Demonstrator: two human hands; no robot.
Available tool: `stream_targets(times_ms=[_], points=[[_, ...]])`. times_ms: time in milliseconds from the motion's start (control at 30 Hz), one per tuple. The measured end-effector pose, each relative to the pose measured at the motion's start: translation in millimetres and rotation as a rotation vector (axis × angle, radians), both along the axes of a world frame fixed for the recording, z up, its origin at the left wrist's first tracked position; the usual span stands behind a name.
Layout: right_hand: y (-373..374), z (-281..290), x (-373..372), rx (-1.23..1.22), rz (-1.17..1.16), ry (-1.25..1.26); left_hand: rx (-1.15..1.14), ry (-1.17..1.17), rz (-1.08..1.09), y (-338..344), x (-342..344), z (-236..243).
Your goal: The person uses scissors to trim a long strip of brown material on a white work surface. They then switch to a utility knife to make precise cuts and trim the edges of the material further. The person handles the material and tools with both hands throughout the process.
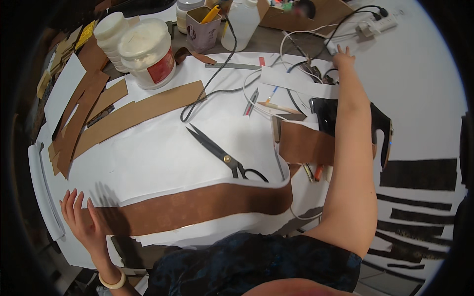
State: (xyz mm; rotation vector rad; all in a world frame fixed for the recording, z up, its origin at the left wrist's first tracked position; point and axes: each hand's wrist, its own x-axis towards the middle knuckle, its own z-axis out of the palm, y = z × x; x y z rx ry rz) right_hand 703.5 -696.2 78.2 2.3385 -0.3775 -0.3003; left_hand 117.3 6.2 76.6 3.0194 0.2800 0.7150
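Note:
A long brown strip, apparently leather [197, 207], runs along the near side of the white-covered table [148, 172], its right end curling upward. My left hand [81, 222] is at its left end, fingers spread and holding nothing. My right arm stretches far to the back right. There my right hand [344, 58] has its visible fingers apart, beside a small white block [331, 48] among cables; whether it touches the block I cannot tell. Black-handled scissors [224, 158] lie on the paper behind the strip. A brown leather piece [306, 143] sits left of my right forearm, partly hidden by it.
White tubs [147, 54], a cup with a yellow-handled tool [203, 32] and a translucent bottle [242, 24] stand at the back. Brown strips [143, 111] lie left. A power strip [382, 25] is at the back right; black strips [419, 172] hang or lie right. Cables cross the tabletop.

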Motion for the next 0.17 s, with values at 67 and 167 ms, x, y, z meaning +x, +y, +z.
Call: stream_targets(times_ms=[67, 167], points=[[-15, -12, 22, -0.059, 0.020, 0.010, 0.013, 0.026, 0.007, -10, 7, 3], [-30, -24, 56, -0.010, -0.007, 0.128, 0.025, 0.067, -0.004, -17, 12, 1]])
